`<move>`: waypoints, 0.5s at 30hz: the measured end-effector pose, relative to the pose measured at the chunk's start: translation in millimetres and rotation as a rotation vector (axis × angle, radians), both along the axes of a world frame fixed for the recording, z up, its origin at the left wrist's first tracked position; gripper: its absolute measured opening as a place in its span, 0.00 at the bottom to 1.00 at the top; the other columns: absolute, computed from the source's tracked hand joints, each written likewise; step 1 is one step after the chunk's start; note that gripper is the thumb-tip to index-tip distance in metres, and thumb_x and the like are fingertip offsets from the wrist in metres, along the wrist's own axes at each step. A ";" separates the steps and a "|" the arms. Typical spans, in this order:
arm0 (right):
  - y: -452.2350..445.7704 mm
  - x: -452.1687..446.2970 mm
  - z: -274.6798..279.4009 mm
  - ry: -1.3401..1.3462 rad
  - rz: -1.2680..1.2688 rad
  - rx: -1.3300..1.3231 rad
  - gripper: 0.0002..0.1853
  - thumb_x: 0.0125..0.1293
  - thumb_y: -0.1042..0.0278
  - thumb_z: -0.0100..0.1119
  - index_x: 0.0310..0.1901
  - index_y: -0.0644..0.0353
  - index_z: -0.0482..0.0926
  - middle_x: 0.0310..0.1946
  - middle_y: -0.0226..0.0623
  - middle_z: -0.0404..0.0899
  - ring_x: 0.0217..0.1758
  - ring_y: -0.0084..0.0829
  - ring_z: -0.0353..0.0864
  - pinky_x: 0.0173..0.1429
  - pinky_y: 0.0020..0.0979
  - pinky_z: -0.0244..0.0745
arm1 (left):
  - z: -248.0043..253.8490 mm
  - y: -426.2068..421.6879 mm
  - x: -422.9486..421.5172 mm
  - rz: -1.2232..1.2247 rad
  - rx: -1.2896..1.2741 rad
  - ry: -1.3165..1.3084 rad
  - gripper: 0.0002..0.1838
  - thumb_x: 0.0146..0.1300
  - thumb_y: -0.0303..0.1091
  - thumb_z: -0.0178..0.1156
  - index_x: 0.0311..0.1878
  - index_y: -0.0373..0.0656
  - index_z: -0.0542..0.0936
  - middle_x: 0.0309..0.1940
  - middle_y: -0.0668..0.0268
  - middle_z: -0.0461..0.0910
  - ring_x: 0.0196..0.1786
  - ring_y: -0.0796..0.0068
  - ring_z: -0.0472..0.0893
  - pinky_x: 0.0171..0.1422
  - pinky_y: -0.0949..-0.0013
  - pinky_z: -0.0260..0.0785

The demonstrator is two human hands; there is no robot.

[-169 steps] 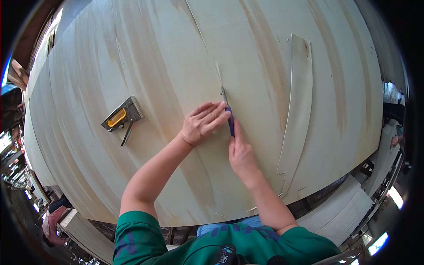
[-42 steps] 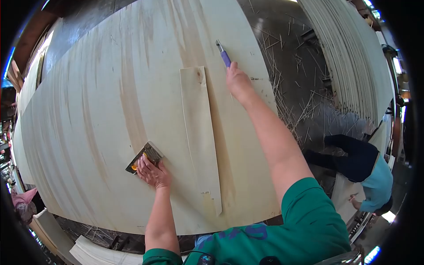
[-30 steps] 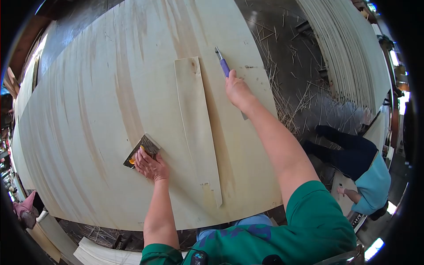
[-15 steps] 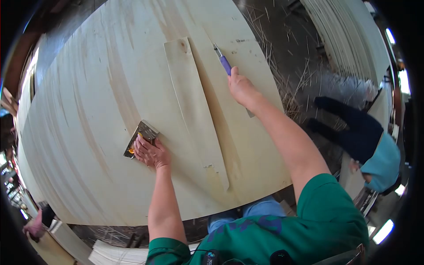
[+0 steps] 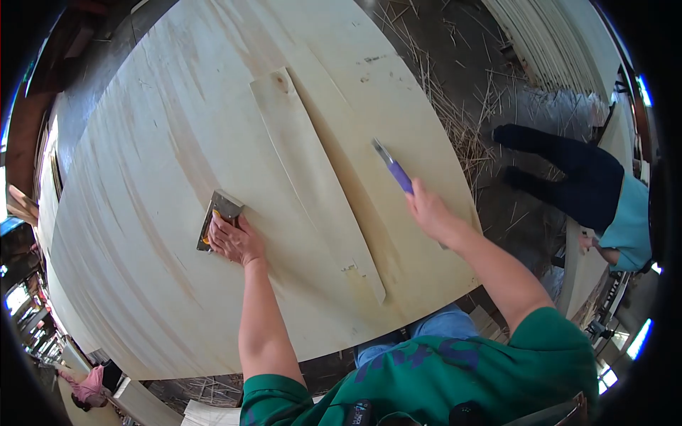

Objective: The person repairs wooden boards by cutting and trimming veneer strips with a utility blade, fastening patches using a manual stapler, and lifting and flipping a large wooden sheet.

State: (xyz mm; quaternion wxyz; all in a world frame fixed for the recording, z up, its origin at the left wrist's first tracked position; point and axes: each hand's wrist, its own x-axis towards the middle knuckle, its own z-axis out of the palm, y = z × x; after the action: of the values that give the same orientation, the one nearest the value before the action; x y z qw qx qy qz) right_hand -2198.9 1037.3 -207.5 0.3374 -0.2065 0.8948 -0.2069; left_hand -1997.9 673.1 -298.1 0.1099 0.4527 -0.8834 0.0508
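My left hand [image 5: 238,241] is closed on a boxy metal hand tool [image 5: 228,204] with yellow parts, resting on a large pale wood veneer sheet [image 5: 142,213]. The palm covers part of that tool. On the right, my right hand [image 5: 430,213] grips a purple-handled tool [image 5: 399,175]. Its metal tip points away from me, and a bit of flat metal shows behind the fist; I cannot tell its exact kind. Between my hands lies a long loose strip of veneer [image 5: 312,170], with a knot at its far end and a ragged near end.
Wood splinters [image 5: 465,142] litter the floor beyond the sheet's right edge. A stack of sheets [image 5: 547,50] stands at the upper right. A person in dark trousers and a light blue top [image 5: 575,163] is at the right; another in pink [image 5: 89,387] is at lower left.
My right hand has drawn the purple-handled tool back toward me, along the right of the strip. My left hand stays nearly in place on the metal tool. The view has shifted slightly.
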 end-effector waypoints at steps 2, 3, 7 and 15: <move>-3.1 -12.4 2.7 0.136 0.020 -0.091 0.12 0.74 0.66 0.49 0.53 0.61 0.63 0.28 0.50 0.79 0.29 0.54 0.80 0.32 0.49 0.73 | -6.4 -2.7 4.5 -0.013 -0.003 0.028 0.35 0.70 0.52 0.54 0.74 0.44 0.59 0.68 0.61 0.66 0.73 0.62 0.62 0.78 0.50 0.47; -14.5 -24.0 6.6 0.239 0.029 -0.160 0.14 0.72 0.68 0.51 0.54 0.60 0.64 0.30 0.48 0.79 0.31 0.53 0.81 0.32 0.48 0.74 | -5.0 -1.8 3.6 -0.010 0.010 0.026 0.35 0.69 0.52 0.54 0.73 0.44 0.60 0.69 0.61 0.66 0.72 0.62 0.62 0.78 0.50 0.47; -145.6 -88.8 -4.5 0.631 0.186 -0.647 0.22 0.59 0.76 0.58 0.56 0.50 0.73 0.40 0.31 0.81 0.43 0.41 0.82 0.42 0.39 0.79 | -2.8 -1.3 1.9 -0.024 0.024 0.024 0.36 0.69 0.51 0.54 0.74 0.43 0.59 0.68 0.60 0.66 0.72 0.61 0.62 0.78 0.49 0.47; -269.6 -136.0 -73.7 0.723 0.562 -0.828 0.09 0.53 0.65 0.68 0.26 0.49 0.74 0.22 0.27 0.71 0.25 0.29 0.77 0.28 0.32 0.70 | 5.6 -0.9 -1.2 -0.013 0.024 -0.026 0.36 0.67 0.48 0.55 0.72 0.38 0.61 0.67 0.57 0.67 0.71 0.57 0.64 0.78 0.48 0.48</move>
State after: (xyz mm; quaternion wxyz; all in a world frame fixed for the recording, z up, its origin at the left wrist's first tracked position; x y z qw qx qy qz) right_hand -2335.0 767.7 -281.2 -0.0536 -0.6051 0.7094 -0.3574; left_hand -1999.0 672.3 -292.4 0.0931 0.4477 -0.8882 0.0452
